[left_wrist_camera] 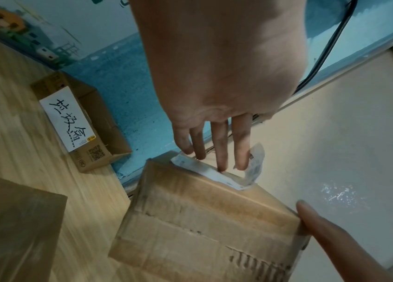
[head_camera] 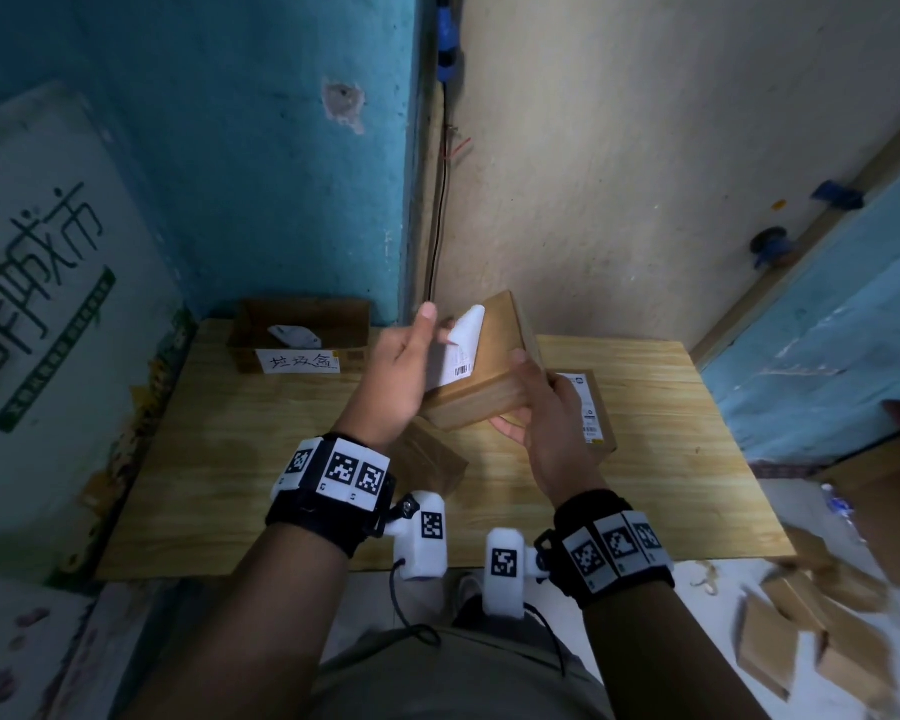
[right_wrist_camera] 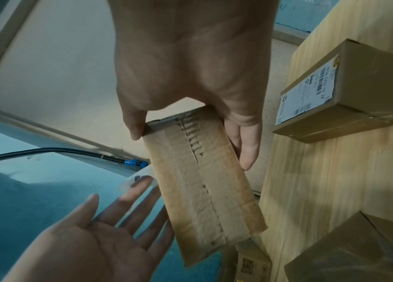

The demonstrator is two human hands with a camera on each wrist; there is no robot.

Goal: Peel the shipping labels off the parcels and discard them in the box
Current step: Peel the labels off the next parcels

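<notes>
Two hands on one raised parcel [head_camera: 481, 376]. At far left, box [head_camera: 302, 330]. Left hand [head_camera: 396, 366], fingers straight, lifting label [head_camera: 458, 350] by its curled far end. Right hand [head_camera: 541, 407] gripping parcel's near end.

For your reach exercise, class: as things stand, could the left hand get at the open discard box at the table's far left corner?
Probably yes. The left hand, fingers on the half-peeled label, is beside the discard box, and only bare table lies between. The box top is open.
</notes>
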